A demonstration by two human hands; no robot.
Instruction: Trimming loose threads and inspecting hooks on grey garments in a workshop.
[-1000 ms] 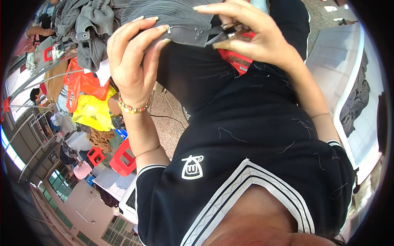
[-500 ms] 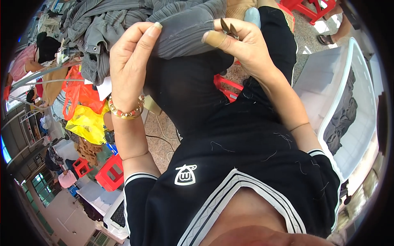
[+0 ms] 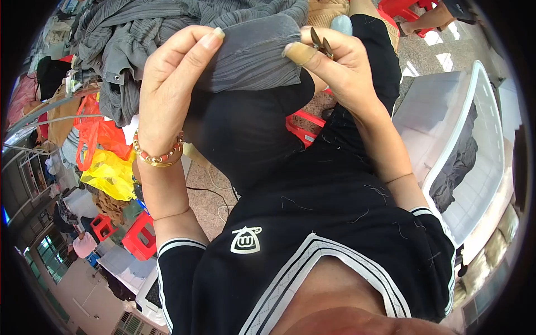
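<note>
A grey ribbed garment (image 3: pixel 251 70) is stretched between my two hands, its smooth flat band uppermost and the pleated cloth below. My left hand (image 3: pixel 173 81) pinches the band's left end between thumb and fingers; a beaded bracelet is on that wrist. At the other end, my right hand (image 3: pixel 346 70) grips the cloth with its thumb, which wears a tan cover. Small dark-bladed thread snips (image 3: pixel 321 43) also sit in the right hand, blades pointing up past the fingers; their handles are hidden. More of the grey garment (image 3: pixel 120 47) lies heaped beyond my left hand.
On the right stands a white plastic bin (image 3: pixel 474 151) holding dark grey cloth (image 3: pixel 460 162). Red (image 3: pixel 95 134) and yellow bags (image 3: pixel 111 173) lie on the left, with a red stool (image 3: pixel 139 237) below. Another person's leg (image 3: pixel 430 21) shows at the upper right.
The band between my hands has been drawn straighter and flatter, its far edge now showing. Both hands keep their hold, and the whole view has shifted slightly.
</note>
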